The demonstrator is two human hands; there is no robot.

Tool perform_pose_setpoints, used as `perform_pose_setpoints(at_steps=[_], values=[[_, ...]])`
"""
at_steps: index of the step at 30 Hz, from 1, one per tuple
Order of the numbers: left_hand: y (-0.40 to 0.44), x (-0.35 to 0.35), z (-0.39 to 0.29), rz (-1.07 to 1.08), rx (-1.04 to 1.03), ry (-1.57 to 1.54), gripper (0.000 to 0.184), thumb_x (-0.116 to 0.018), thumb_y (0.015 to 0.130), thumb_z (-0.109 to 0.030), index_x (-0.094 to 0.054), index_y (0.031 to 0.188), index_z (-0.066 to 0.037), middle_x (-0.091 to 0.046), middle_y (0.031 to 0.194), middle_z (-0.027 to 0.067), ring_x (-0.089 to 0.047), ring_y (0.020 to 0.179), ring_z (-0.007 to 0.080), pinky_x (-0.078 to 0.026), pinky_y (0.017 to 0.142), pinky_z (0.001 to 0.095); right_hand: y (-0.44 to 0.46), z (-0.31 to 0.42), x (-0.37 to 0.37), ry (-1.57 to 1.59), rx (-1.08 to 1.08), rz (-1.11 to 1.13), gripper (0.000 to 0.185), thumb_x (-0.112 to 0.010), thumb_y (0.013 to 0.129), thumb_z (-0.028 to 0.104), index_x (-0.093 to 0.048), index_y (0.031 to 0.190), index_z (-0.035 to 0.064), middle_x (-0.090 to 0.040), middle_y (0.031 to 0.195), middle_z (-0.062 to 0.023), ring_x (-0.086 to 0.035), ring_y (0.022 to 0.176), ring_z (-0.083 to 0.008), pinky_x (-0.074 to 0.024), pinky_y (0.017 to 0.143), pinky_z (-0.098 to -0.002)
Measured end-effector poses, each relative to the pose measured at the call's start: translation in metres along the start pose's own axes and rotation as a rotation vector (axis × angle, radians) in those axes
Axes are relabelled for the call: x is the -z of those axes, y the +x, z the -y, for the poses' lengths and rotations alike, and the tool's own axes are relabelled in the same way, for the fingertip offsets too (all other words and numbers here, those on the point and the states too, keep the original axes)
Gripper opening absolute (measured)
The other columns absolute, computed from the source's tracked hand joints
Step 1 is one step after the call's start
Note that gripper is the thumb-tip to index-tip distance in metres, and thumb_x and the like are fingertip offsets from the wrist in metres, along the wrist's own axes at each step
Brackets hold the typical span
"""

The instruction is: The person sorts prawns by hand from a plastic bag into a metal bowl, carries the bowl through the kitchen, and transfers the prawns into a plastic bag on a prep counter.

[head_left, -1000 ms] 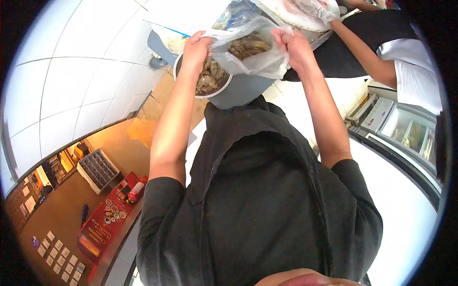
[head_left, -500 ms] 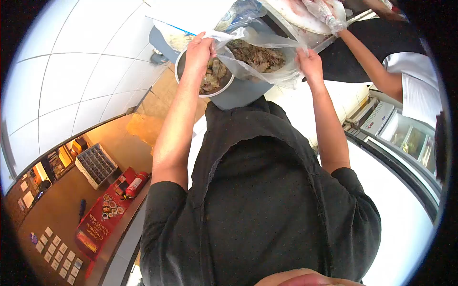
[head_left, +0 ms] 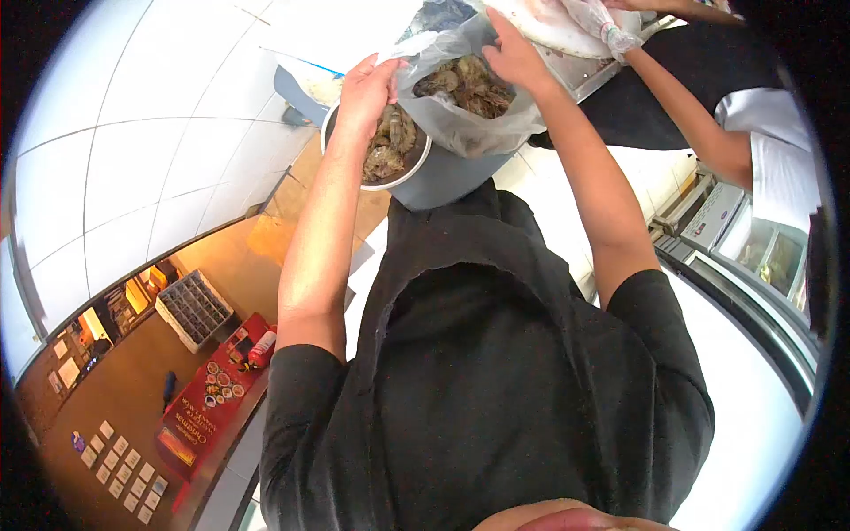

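Observation:
A clear plastic bag [head_left: 491,137] stands with its mouth open and shrimp [head_left: 469,86] inside. My left hand [head_left: 367,93] pinches the bag's left rim, above a round white-rimmed bowl [head_left: 382,186] that holds more shrimp [head_left: 390,146]. At the bag's far right rim is my right hand [head_left: 513,51], with the index finger stretched out and the thumb apart. Nothing shows held between those fingers. Bag and bowl are close together over a grey surface [head_left: 452,181].
A co-worker's gloved hand [head_left: 611,31] is at a white board [head_left: 553,26] at the top right, the forearm [head_left: 677,97] reaching in from the right. A glass-topped freezer [head_left: 761,248] stands at the right. Tiled wall [head_left: 133,159] lies left.
My right hand has moved up and left from the bag's right edge to its far rim, and its fingers have opened. The bag's right side has dropped. My left hand keeps its grip.

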State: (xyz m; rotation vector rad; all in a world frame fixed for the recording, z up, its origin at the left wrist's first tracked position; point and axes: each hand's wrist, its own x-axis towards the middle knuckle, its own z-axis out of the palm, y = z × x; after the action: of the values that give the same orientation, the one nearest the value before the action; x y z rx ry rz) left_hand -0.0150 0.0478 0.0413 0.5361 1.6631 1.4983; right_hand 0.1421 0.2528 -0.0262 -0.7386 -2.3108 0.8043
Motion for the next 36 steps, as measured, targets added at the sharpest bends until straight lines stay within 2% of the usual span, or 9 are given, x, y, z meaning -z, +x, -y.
perform_pose_setpoints(at_steps=[3, 6, 7, 16, 19, 23, 29, 32, 36], values=[[0.004, 0.000, 0.000, -0.038, 0.010, -0.014, 0.016, -0.054, 0.089, -0.015, -0.066, 0.088, -0.004, -0.047, 0.057, -0.0019, -0.040, 0.050, 0.0076, -0.033, 0.048, 0.0238, 0.005, 0.003, 0.008, -0.050, -0.174, 0.288, 0.030, -0.052, 0.078, 0.013, -0.063, 0.105, 0.0052, -0.065, 0.101, -0.0186, -0.063, 0.091, -0.0307, -0.0480, 0.080, -0.0383], [0.004, 0.000, -0.003, -0.063, -0.007, -0.025, 0.016, -0.054, 0.089, -0.014, -0.066, 0.089, -0.005, -0.049, 0.059, -0.0022, -0.042, 0.052, 0.0076, -0.035, 0.049, 0.0238, -0.001, -0.020, -0.017, -0.261, -0.115, 0.588, 0.024, -0.052, 0.077, 0.015, -0.067, 0.093, 0.0059, -0.067, 0.087, -0.0155, -0.064, 0.079, -0.0307, -0.0488, 0.074, -0.0389], [0.004, 0.000, -0.004, -0.065, -0.018, -0.018, 0.016, -0.054, 0.089, -0.014, -0.066, 0.090, -0.005, -0.050, 0.060, -0.0023, -0.043, 0.053, 0.0077, -0.036, 0.050, 0.0237, -0.010, -0.023, -0.028, -0.172, -0.197, 0.489, 0.028, -0.047, 0.076, 0.021, -0.068, 0.081, 0.0028, -0.064, 0.083, -0.0228, -0.062, 0.080, -0.0424, -0.0503, 0.077, -0.0464], [0.008, 0.002, -0.011, -0.098, -0.117, 0.116, 0.016, -0.052, 0.089, -0.011, -0.066, 0.093, -0.004, -0.057, 0.072, -0.0017, -0.049, 0.064, 0.0067, -0.039, 0.056, 0.0227, 0.004, -0.044, -0.098, -0.353, 0.076, 0.542, 0.048, -0.056, 0.077, 0.022, -0.054, 0.125, 0.0148, -0.063, 0.110, -0.0175, -0.059, 0.102, -0.0349, -0.0465, 0.089, -0.0426], [0.007, 0.005, -0.007, -0.099, -0.126, 0.160, 0.016, -0.052, 0.089, -0.011, -0.065, 0.094, -0.004, -0.057, 0.073, -0.0017, -0.049, 0.064, 0.0067, -0.039, 0.056, 0.0227, 0.015, -0.032, -0.100, -0.436, -0.025, 0.805, 0.048, -0.056, 0.080, 0.024, -0.053, 0.126, 0.0159, -0.064, 0.108, -0.0169, -0.059, 0.103, -0.0338, -0.0458, 0.090, -0.0431], [0.004, 0.010, -0.005, -0.113, -0.129, 0.170, 0.016, -0.052, 0.089, -0.011, -0.064, 0.096, -0.004, -0.058, 0.073, -0.0013, -0.050, 0.064, 0.0070, -0.040, 0.057, 0.0230, 0.020, -0.028, -0.103, -0.470, -0.023, 0.859, 0.044, -0.058, 0.084, 0.032, -0.055, 0.125, 0.0160, -0.065, 0.104, -0.0163, -0.061, 0.099, -0.0332, -0.0475, 0.086, -0.0436], [0.001, 0.021, -0.004, -0.166, -0.117, 0.127, 0.014, -0.053, 0.090, -0.012, -0.064, 0.094, -0.005, -0.059, 0.073, -0.0009, -0.052, 0.065, 0.0076, -0.042, 0.057, 0.0238, 0.018, -0.018, -0.068, -0.089, -0.061, 0.685, 0.032, -0.057, 0.086, 0.026, -0.061, 0.113, 0.0083, -0.066, 0.096, -0.0106, -0.063, 0.087, -0.0277, -0.0506, 0.077, -0.0394], [-0.003, 0.017, -0.009, -0.182, -0.076, 0.083, 0.013, -0.053, 0.090, -0.013, -0.064, 0.093, -0.006, -0.059, 0.072, -0.0006, -0.053, 0.065, 0.0081, -0.042, 0.057, 0.0243, -0.005, -0.005, -0.041, 0.780, -0.644, 0.684, 0.028, -0.058, 0.085, 0.015, -0.060, 0.110, 0.0036, -0.065, 0.091, -0.0051, -0.061, 0.080, -0.0185, -0.0506, 0.071, -0.0308], [-0.005, 0.017, -0.005, -0.168, -0.079, 0.083, 0.013, -0.050, 0.090, -0.012, -0.060, 0.088, -0.004, -0.060, 0.073, 0.0026, -0.056, 0.067, 0.0120, -0.045, 0.061, 0.0267, -0.041, 0.007, -0.020, 1.018, -0.619, 0.650, 0.033, -0.057, 0.082, 0.002, -0.057, 0.115, 0.0021, -0.062, 0.093, -0.0017, -0.058, 0.080, -0.0118, -0.0489, 0.071, -0.0245]])
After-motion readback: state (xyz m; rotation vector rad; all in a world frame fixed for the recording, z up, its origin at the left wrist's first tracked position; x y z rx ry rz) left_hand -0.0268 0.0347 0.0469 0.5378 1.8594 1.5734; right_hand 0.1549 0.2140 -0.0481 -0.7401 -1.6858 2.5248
